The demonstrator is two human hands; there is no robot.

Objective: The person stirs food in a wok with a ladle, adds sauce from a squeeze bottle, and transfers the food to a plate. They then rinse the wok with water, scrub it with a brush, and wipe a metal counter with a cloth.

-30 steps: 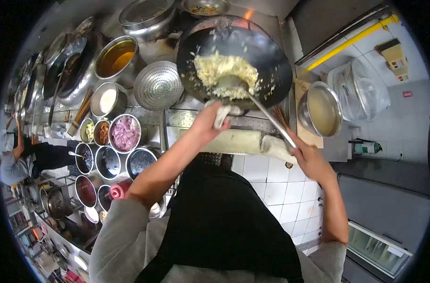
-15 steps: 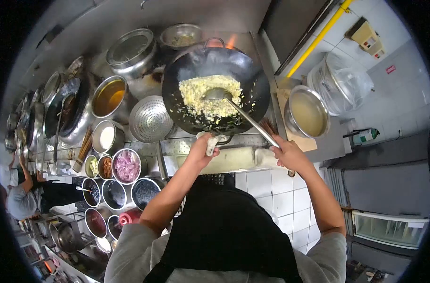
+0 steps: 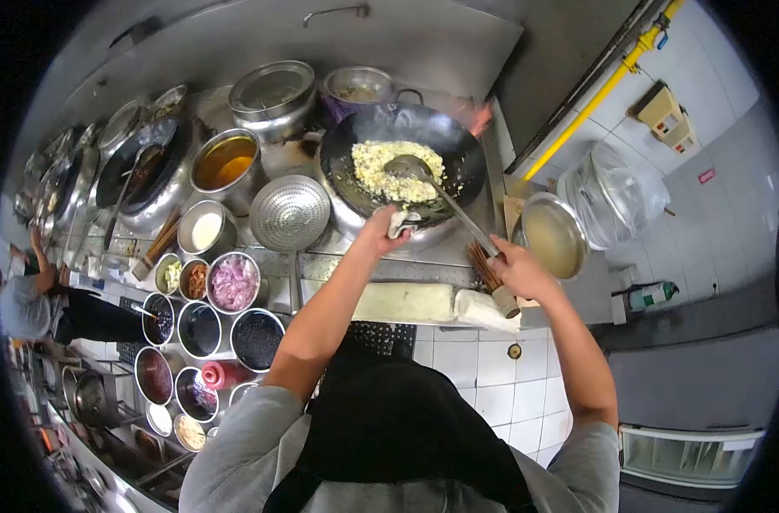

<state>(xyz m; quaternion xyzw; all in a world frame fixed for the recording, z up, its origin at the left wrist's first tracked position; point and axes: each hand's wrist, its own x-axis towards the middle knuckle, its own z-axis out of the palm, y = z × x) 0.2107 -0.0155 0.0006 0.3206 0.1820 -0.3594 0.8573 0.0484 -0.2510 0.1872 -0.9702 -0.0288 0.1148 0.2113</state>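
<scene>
A dark wok sits tilted over the burner, with yellow-white chopped food spread inside it. My left hand is closed round a pale cloth at the wok's near edge, where the handle is mostly hidden. In my right hand is the handle of a metal ladle, whose bowl rests on the food. A perforated strainer lies left of the wok.
Left of the strainer stand a pot of orange liquid and a bowl of pinkish onion pieces. A steel bowl of cloudy liquid is at right. Flame shows behind the wok. Another person stands far left.
The wok has shifted and tilted, and the food in it is gathered more compactly. The whole view has also shifted. Both hands keep their holds.
</scene>
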